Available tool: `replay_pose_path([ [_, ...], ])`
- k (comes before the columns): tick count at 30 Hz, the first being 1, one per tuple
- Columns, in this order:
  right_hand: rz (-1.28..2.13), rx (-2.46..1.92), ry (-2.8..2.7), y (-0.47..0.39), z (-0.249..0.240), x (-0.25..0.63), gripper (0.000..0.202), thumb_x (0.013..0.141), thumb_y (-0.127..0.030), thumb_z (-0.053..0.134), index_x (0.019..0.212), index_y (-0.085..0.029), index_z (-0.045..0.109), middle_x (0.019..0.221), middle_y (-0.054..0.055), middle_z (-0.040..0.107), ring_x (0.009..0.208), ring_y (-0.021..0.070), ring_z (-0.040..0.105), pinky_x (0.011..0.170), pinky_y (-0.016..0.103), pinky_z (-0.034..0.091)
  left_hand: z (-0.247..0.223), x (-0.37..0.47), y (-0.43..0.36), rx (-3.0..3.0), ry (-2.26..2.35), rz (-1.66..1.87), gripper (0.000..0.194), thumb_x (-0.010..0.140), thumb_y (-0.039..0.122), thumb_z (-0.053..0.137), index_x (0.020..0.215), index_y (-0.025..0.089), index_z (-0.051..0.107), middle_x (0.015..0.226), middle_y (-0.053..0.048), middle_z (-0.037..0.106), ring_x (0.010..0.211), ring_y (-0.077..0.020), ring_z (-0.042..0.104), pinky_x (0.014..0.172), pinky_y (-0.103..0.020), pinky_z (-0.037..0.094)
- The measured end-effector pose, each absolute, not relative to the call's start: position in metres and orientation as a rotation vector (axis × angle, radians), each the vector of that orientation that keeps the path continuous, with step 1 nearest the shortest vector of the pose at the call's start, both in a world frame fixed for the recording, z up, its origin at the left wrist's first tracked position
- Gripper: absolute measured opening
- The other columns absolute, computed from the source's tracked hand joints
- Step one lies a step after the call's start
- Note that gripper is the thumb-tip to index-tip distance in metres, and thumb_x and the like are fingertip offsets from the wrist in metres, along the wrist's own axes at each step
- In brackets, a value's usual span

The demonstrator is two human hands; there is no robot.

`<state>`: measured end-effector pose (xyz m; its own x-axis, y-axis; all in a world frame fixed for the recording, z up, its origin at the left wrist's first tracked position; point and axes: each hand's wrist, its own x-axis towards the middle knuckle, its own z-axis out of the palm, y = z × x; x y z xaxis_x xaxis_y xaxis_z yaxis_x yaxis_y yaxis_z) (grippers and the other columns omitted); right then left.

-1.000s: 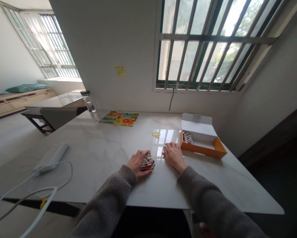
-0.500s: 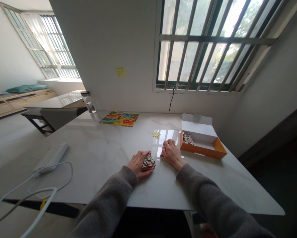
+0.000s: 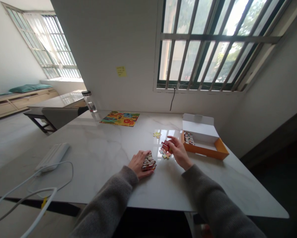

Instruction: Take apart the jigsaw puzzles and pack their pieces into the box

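Observation:
My left hand (image 3: 138, 165) is closed round a stack of jigsaw puzzle pieces (image 3: 148, 162) set on edge, their layered sides facing right. Between the thumb and fingers of my right hand (image 3: 180, 152) is a red puzzle piece (image 3: 165, 144). Just below it, a few loose puzzle pieces (image 3: 166, 155) lie on the white marbled table (image 3: 108, 172), partly overlapped by the held piece. A yellow puzzle piece (image 3: 156, 135) lies farther back. To the right stands an orange box (image 3: 205, 151), its white lid raised, with more pieces (image 3: 189, 138) in its left end.
A colourful picture sheet (image 3: 120, 119) lies near the wall, beside a clear bottle (image 3: 89, 101) with a dark lid. At left are a white power strip (image 3: 53, 158) and loose cables (image 3: 48, 190). The front table edge runs close below my forearms.
My right hand has shifted slightly right and opened its grasp somewhat, showing the red puzzle piece in its fingers and loose pieces below. My left hand stays on the stack.

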<state>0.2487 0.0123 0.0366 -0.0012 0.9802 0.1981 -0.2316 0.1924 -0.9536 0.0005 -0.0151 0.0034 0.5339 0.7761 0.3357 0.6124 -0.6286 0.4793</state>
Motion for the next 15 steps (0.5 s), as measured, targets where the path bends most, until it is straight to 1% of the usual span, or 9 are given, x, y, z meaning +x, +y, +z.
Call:
replay_pose_path([
  [3, 1.382, -0.816, -1.238, -0.009, 0.049, 0.235, 0.045, 0.082, -0.043, 0.073, 0.122, -0.029, 0.056, 0.096, 0.000, 0.057, 0.081, 0.0174, 0.069, 0.069, 0.032, 0.060, 0.006, 0.001, -0.015, 2.462, 1.179, 0.753, 0.090, 0.068, 0.049, 0.077, 0.142, 0.026, 0.032, 0.129, -0.011, 0.050, 0.119, -0.0332, 0.052, 0.097, -0.049, 0.044],
  [6, 1.396, -0.803, -1.382, -0.023, 0.056, 0.226, 0.041, 0.084, -0.039, 0.072, 0.121, -0.029, 0.059, 0.090, -0.002, 0.056, 0.067, 0.0106, 0.062, 0.056, 0.023, 0.052, 0.007, 0.000, -0.014, 2.456, 1.184, 0.735, 0.100, 0.061, 0.052, 0.082, 0.143, 0.026, 0.031, 0.130, -0.012, 0.049, 0.120, -0.0347, 0.051, 0.097, -0.050, 0.044],
  [8, 1.379, -0.786, -1.467, -0.027, 0.057, 0.224, 0.041, 0.085, -0.037, 0.071, 0.123, -0.027, 0.059, 0.086, -0.002, 0.057, 0.062, 0.0086, 0.056, 0.054, 0.023, 0.049, 0.007, -0.001, -0.014, 2.453, 1.181, 0.727, 0.106, 0.058, 0.053, 0.084, 0.145, 0.027, 0.029, 0.131, -0.012, 0.048, 0.121, -0.0355, 0.051, 0.097, -0.051, 0.044],
  [9, 1.379, -0.766, -1.496, -0.028, 0.057, 0.224, 0.042, 0.086, -0.037, 0.071, 0.124, -0.026, 0.059, 0.086, -0.002, 0.058, 0.063, 0.0091, 0.056, 0.058, 0.025, 0.050, 0.007, -0.001, -0.014, 2.452, 1.178, 0.725, 0.107, 0.057, 0.053, 0.085, 0.145, 0.028, 0.028, 0.131, -0.012, 0.048, 0.121, -0.0356, 0.051, 0.097, -0.051, 0.044],
  [11, 1.390, -0.729, -1.515, -0.029, 0.057, 0.225, 0.040, 0.088, -0.038, 0.068, 0.123, -0.023, 0.059, 0.092, 0.001, 0.063, 0.070, 0.0121, 0.061, 0.070, 0.031, 0.054, 0.007, -0.001, -0.013, 2.450, 1.175, 0.726, 0.108, 0.057, 0.053, 0.085, 0.145, 0.029, 0.028, 0.132, -0.012, 0.048, 0.122, -0.0354, 0.050, 0.097, -0.051, 0.044],
  [13, 1.380, -0.729, -1.477, -0.030, 0.056, 0.226, 0.034, 0.088, -0.039, 0.067, 0.117, -0.022, 0.060, 0.100, 0.004, 0.067, 0.080, 0.0164, 0.066, 0.082, 0.038, 0.055, 0.006, -0.001, -0.013, 2.450, 1.171, 0.725, 0.106, 0.058, 0.053, 0.084, 0.145, 0.028, 0.029, 0.132, -0.012, 0.048, 0.122, -0.0352, 0.050, 0.098, -0.051, 0.044],
  [15, 1.359, -0.752, -1.403, -0.031, 0.056, 0.227, 0.031, 0.086, -0.039, 0.070, 0.111, -0.023, 0.059, 0.106, 0.005, 0.068, 0.091, 0.0202, 0.069, 0.090, 0.042, 0.053, 0.006, -0.001, -0.013, 2.450, 1.171, 0.727, 0.103, 0.060, 0.052, 0.084, 0.144, 0.028, 0.030, 0.132, -0.012, 0.048, 0.122, -0.0349, 0.050, 0.098, -0.051, 0.043],
])
